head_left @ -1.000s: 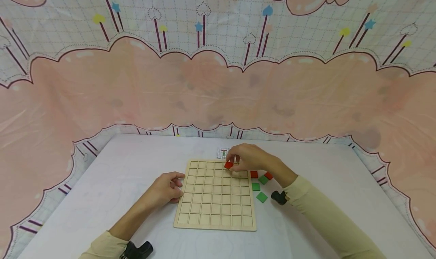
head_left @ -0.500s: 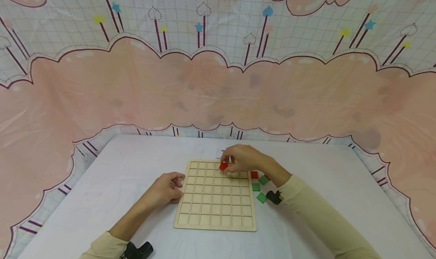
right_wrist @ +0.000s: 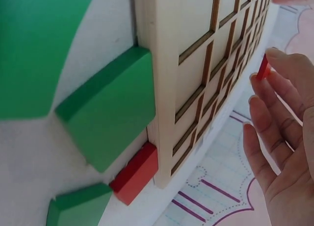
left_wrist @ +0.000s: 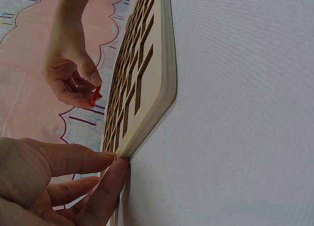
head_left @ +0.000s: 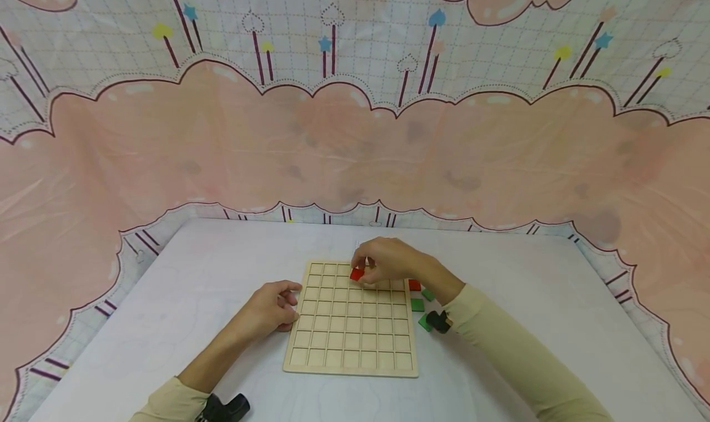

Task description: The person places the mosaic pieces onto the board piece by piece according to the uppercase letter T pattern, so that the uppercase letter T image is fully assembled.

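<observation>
My right hand (head_left: pixel 388 260) pinches a small red tile (head_left: pixel 357 274) between thumb and fingertips, over the upper rows of a wooden grid board (head_left: pixel 349 323). In the right wrist view the red tile (right_wrist: pixel 263 66) stands on edge between the fingertips, clear of the board. My left hand (head_left: pixel 270 308) touches the left edge of the board with its thumb and fingertips. The left wrist view shows those fingertips (left_wrist: pixel 117 169) against the board's side. The squares that I can see hold no tiles; the right hand hides some of the top rows.
Right of the board lie a red tile (head_left: pixel 414 284) and several green tiles (head_left: pixel 417 305), partly under the right forearm. All stand on a white table (head_left: pixel 222 249), before a printed cloth backdrop (head_left: pixel 355 151). Black cameras (head_left: pixel 224 408) sit at both wrists.
My right hand has moved left and slightly nearer along the board's upper rows with the red tile. It now covers nearly all of the small printed card behind the board. The left hand stays put.
</observation>
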The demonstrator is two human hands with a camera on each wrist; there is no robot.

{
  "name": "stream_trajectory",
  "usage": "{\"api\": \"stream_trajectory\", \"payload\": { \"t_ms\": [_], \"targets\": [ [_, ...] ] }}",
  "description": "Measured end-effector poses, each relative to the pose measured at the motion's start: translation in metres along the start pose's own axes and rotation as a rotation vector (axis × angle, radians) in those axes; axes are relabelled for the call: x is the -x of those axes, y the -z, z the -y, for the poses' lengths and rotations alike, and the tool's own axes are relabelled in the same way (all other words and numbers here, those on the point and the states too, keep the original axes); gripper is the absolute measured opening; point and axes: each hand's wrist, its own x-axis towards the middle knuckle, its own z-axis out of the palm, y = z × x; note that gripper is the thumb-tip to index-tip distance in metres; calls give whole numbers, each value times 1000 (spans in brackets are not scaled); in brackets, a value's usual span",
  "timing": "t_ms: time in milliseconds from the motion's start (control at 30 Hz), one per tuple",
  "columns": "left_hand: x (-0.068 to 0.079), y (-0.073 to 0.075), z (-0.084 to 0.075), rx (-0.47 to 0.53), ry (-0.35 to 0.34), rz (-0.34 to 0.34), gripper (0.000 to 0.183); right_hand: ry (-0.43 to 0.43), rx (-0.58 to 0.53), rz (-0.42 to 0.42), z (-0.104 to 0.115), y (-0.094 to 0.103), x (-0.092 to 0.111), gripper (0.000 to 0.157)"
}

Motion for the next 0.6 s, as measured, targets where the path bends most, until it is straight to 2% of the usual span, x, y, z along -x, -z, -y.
{"api": "stream_trajectory", "payload": {
  "t_ms": [600],
  "targets": [
    [0, 1, 1, 10, 15, -5, 59, 18, 52, 26, 9, -7, -17, 23]
  ]
}}
